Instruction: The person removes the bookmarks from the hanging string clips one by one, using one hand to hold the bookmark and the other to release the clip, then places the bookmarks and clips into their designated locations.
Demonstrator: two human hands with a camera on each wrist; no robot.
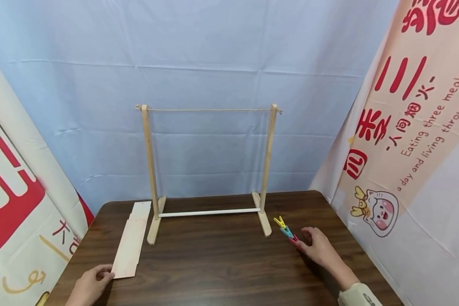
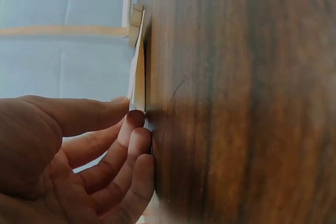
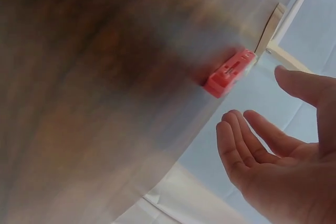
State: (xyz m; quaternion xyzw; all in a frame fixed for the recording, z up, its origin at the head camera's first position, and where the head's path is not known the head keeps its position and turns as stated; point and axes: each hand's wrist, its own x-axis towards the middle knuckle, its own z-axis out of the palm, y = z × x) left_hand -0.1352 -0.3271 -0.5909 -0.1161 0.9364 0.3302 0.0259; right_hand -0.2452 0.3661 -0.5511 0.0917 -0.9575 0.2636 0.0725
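At the left of the table in the head view, my left hand (image 1: 89, 284) pinches the near corner of some pale thin cards (image 1: 129, 248), which overlap in a flat pile. The left wrist view shows thumb and fingertips on either side of the top card's edge (image 2: 137, 82), slightly lifted off the wood. On the right, a yellow clothespin (image 1: 279, 222), a blue clothespin (image 1: 287, 231) and a red clothespin (image 1: 293, 239) lie in a row. My right hand (image 1: 321, 248) hovers beside the red one, its thumb and fingers apart, holding nothing in the right wrist view.
A wooden frame (image 1: 149, 161) stands at the back middle, with a string (image 1: 210, 110) tied across its top and a white rod (image 1: 210, 213) low between its feet. A blue cloth (image 1: 210, 51) hangs behind the dark wooden table (image 1: 214, 263); printed cloths hang at both sides.
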